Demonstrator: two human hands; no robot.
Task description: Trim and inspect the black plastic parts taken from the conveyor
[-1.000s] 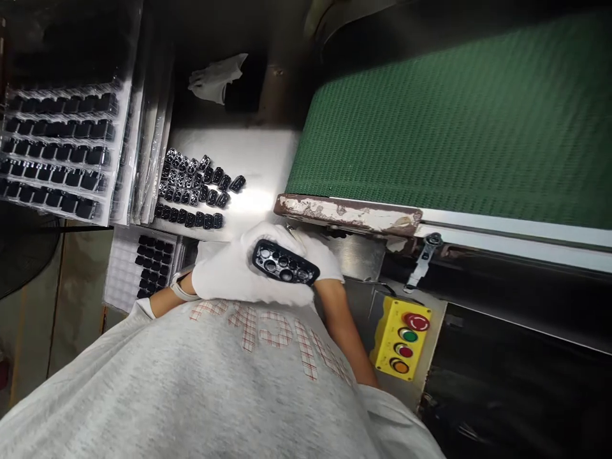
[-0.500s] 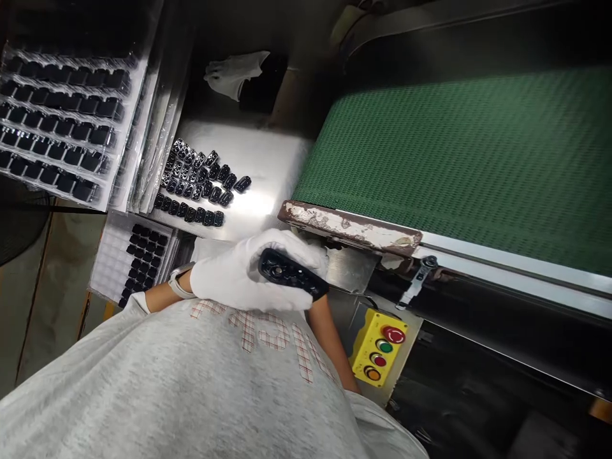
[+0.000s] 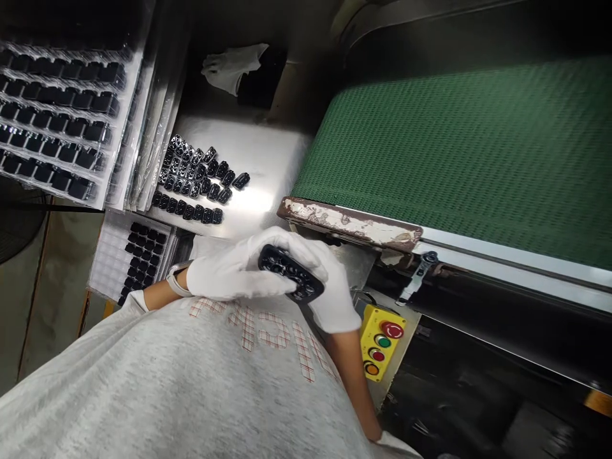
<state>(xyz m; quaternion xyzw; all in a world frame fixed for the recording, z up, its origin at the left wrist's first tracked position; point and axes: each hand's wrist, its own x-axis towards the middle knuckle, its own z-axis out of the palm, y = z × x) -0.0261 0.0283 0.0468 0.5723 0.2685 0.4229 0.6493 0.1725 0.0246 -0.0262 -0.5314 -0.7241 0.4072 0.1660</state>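
Observation:
In the head view, both hands wear white gloves and are together close to the shirt front. A black plastic part (image 3: 306, 288), a rounded rectangle with round openings in its face, tilts between them. My left hand (image 3: 224, 271) is closed on it, thumb across the face and fingers along the far edge. From the right, my right hand (image 3: 335, 296) is closed around the part's right end; some of its fingers are hidden behind it. Beyond the hands, several small black parts (image 3: 194, 175) lie in rough rows on a metal table (image 3: 258, 153).
Stacked clear trays (image 3: 57, 121) of black pieces stand at the left, with a partly filled white tray (image 3: 109, 255) below. A green conveyor belt (image 3: 444, 159) spans the right, above a yellow button box (image 3: 382, 341). A white glove (image 3: 232, 67) lies at the back.
The black part has turned so that more of its face shows. My right hand has come out to the right from behind it, and my left thumb now lies across its face.

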